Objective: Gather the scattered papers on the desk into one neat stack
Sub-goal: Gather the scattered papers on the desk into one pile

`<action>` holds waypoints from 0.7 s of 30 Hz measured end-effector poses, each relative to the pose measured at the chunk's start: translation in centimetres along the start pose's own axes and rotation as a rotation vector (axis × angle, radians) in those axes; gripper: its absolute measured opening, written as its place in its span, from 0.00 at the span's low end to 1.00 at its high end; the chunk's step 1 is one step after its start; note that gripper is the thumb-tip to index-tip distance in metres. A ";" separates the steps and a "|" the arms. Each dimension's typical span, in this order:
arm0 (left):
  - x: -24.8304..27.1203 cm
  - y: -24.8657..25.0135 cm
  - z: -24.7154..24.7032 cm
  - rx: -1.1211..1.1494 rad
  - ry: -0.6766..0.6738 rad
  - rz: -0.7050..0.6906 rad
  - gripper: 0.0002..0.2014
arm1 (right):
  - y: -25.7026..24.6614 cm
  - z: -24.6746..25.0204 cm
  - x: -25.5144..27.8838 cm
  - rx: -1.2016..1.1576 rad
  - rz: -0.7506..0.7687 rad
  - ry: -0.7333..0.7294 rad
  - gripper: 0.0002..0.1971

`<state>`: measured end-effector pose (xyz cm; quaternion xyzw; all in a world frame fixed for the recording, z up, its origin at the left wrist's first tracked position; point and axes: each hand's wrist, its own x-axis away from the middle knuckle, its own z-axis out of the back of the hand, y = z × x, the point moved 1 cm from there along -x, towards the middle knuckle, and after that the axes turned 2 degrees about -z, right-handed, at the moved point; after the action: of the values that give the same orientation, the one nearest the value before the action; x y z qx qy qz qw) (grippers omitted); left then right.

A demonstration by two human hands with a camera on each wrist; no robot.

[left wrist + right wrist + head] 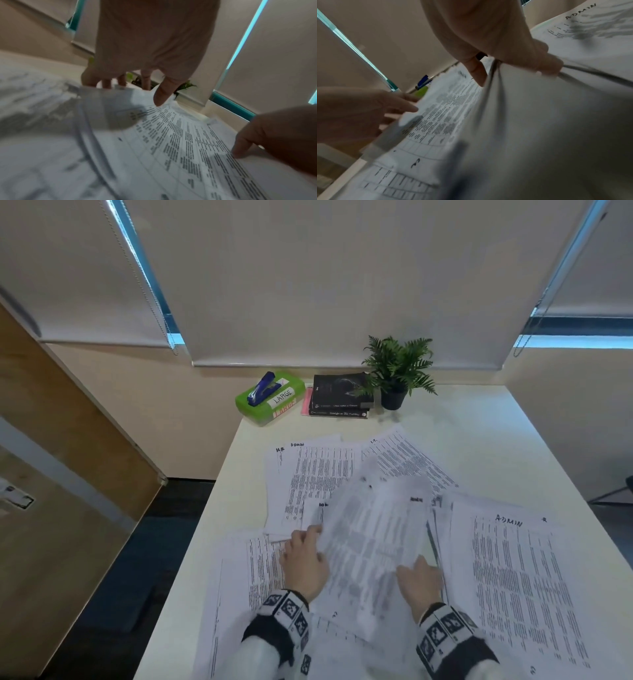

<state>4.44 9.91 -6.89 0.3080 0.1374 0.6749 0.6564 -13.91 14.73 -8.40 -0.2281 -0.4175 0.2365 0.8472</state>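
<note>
A blue stapler (262,388) lies on a green box (270,398); beside it, stacked black books (340,395) and a potted fern (397,371).

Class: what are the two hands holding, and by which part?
Both hold one printed sheet: left hand at its left edge, right hand at its right edge.

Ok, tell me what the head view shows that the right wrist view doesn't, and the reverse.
Head view only: the potted plant, the black books, the whole desk and the far HR sheet. Right wrist view only: the right hand up close, thumb above and fingers under the lifted sheets' edge. Both show the left hand, the blue stapler on the green box, and the ADMIN sheet.
</note>
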 end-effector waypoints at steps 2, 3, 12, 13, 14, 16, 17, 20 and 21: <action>-0.6 0.2 -1.1 0.008 -0.093 0.123 0.26 | -0.2 0.3 0.1 0.070 -0.051 0.028 0.24; -0.8 0.3 -1.3 0.037 -0.118 0.220 0.27 | -0.3 0.3 0.0 0.065 -0.049 0.006 0.26; -2.2 -0.4 -1.8 0.318 -0.201 0.295 0.22 | 1.4 -0.2 -0.6 -0.201 0.005 -0.051 0.31; -2.2 0.0 -1.7 0.302 -0.210 0.226 0.26 | 1.3 0.0 -0.1 -0.201 0.068 -0.039 0.32; -2.1 0.7 -1.1 0.292 -0.205 0.158 0.27 | 0.7 0.2 0.1 -0.211 0.129 -0.029 0.32; -2.9 2.1 0.8 0.310 -0.133 0.081 0.28 | -1.9 0.6 0.2 -0.272 0.232 -0.016 0.32; -4.0 2.2 1.9 0.332 -0.074 0.058 0.28 | -3.7 0.8 0.0 -0.302 0.279 -0.014 0.30; -8.4 1.6 4.9 0.399 0.076 0.058 0.21 | -9.3 0.4 -2.2 -0.317 0.349 -0.033 0.17; -9.9 1.2 5.7 0.408 0.100 0.078 0.19 | -10.8 -0.1 -3.4 -0.298 0.353 -0.046 0.14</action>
<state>6.39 -1.09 -4.10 0.4056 0.2917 0.6724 0.5462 -13.38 4.24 -4.13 -0.4147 -0.4204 0.3220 0.7400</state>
